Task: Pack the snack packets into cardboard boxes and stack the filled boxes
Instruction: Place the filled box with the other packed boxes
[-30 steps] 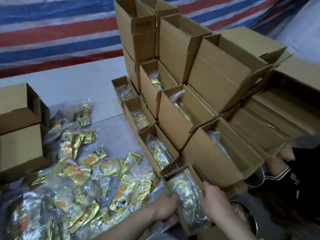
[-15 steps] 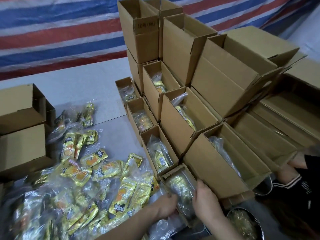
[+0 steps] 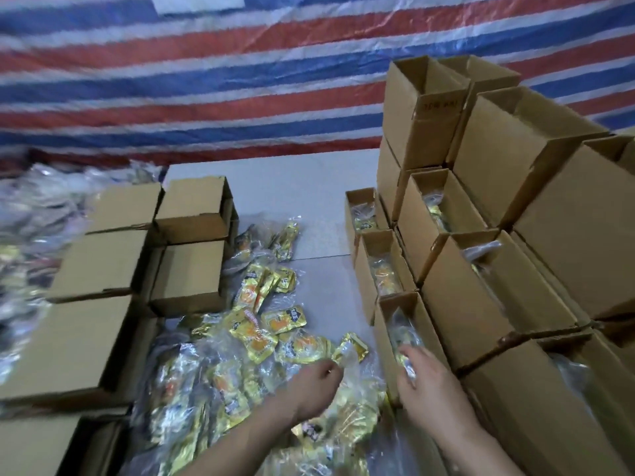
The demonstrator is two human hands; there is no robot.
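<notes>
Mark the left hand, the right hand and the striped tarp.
left hand (image 3: 318, 383): head view, on the back of the hand.
right hand (image 3: 426, 383): head view, on the back of the hand.
striped tarp (image 3: 206, 80): head view, on a red stripe.

A red, white and blue striped tarpaulin (image 3: 206, 80) hangs behind the grey table (image 3: 292, 187) as a backdrop.
</notes>
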